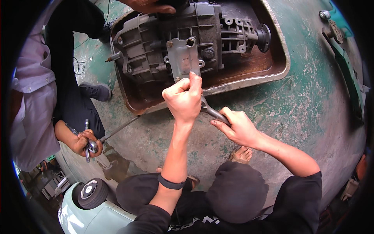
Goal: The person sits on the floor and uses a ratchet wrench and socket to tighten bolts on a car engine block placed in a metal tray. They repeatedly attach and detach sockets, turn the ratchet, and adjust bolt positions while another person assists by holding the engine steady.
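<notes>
A grey metal gearbox casing (142, 46) lies in a brown metal tray, a bolted cover plate (183, 58) on its near side. My left hand (182, 101) is closed around the head end of a wrench (212, 112) at the plate's lower edge, its thumb pointing at the plate. The wrench head and the bolt or socket under it are hidden by that hand. Lower right of it, my right hand (239, 126) grips the wrench's dark handle, thumb along the shaft.
The tray's rim (249, 81) runs just beyond my hands. At left, a co-worker's hand (89, 143) holds ratchet tools and a long bar (122, 126). Another person's hand (150, 6) rests on the casing's top. A green metal frame (344, 74) stands at right; my bare foot (241, 155) is below.
</notes>
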Tool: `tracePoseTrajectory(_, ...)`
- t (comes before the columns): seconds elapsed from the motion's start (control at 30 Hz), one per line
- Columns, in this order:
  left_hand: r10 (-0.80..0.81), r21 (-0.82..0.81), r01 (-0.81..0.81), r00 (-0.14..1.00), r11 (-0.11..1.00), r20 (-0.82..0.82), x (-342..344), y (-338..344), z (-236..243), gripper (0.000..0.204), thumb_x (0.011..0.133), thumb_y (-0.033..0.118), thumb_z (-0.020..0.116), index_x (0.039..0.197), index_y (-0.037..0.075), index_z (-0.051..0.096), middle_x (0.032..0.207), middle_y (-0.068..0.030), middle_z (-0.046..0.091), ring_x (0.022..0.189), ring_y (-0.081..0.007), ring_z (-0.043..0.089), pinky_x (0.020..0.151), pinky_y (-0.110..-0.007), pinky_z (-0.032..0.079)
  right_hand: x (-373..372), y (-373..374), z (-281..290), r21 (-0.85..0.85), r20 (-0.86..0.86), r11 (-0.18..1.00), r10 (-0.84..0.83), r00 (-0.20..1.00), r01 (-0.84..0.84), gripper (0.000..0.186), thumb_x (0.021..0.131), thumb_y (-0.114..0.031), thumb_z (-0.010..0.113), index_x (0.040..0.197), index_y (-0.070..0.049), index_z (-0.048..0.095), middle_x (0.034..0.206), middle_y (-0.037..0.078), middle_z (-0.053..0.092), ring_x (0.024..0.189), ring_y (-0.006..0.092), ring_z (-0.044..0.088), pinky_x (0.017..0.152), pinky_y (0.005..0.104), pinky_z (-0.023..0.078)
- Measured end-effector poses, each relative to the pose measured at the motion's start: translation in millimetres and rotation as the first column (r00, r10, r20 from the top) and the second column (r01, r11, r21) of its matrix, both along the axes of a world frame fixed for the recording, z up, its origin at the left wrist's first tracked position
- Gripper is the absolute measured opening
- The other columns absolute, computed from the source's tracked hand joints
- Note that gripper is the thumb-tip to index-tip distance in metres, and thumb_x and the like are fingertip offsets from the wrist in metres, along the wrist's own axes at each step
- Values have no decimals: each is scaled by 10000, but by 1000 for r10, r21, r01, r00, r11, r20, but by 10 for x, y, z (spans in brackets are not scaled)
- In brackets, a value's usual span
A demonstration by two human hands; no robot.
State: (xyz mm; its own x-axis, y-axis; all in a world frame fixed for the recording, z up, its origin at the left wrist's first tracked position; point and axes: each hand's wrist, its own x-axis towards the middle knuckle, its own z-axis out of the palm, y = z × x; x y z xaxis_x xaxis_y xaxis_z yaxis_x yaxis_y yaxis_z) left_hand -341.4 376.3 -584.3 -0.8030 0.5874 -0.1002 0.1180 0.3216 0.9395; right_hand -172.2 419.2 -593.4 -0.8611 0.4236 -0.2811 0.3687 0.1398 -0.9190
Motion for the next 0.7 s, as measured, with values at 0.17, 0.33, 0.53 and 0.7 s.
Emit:
tracePoseTrajectory(0.17, -163, -39, 160, 978, 986, -127, -4, 70, 21, 405, 916, 174, 648, 573, -41, 637, 469, -4, 545, 464, -44, 483, 474, -229, 375, -13, -509, -269, -10, -59, 954, -301, 952, 301, 205, 966, -186, 636, 940, -1, 551, 563, 108, 510, 471, 182, 486, 467, 341, 382)
tracePoseTrajectory(0.33, -185, 141, 163, 969, 977, 166, -123, 105, 12, 421, 912, 204, 628, 560, -26, 653, 457, -36, 586, 420, -58, 510, 440, -245, 382, -277, -933, -447, -303, -118, 858, -466, 877, 415, 291, 1021, -276, 551, 903, -26, 461, 576, 72, 454, 514, 144, 413, 489, 339, 359)
tracePoseTrajectory(0.53, -186, 48, 183, 980, 982, 64, -135, 124, 7, 423, 905, 178, 637, 543, -31, 570, 443, -36, 494, 430, -64, 475, 437, -272, 366, -378, -817, -321, -495, -73, 784, -467, 881, 374, 364, 1042, -370, 485, 927, -24, 479, 667, 45, 531, 573, 120, 494, 545, 302, 426)
tracePoseTrajectory(0.7, -128, 57, 126, 991, 990, 31, -128, 145, 11, 422, 863, 166, 642, 528, -42, 494, 415, -51, 334, 420, -63, 323, 420, -319, 283, -405, -466, -204, -820, -19, 492, -533, 846, 291, 469, 1033, -469, 436, 992, -23, 575, 753, 45, 603, 624, 121, 573, 584, 265, 479)
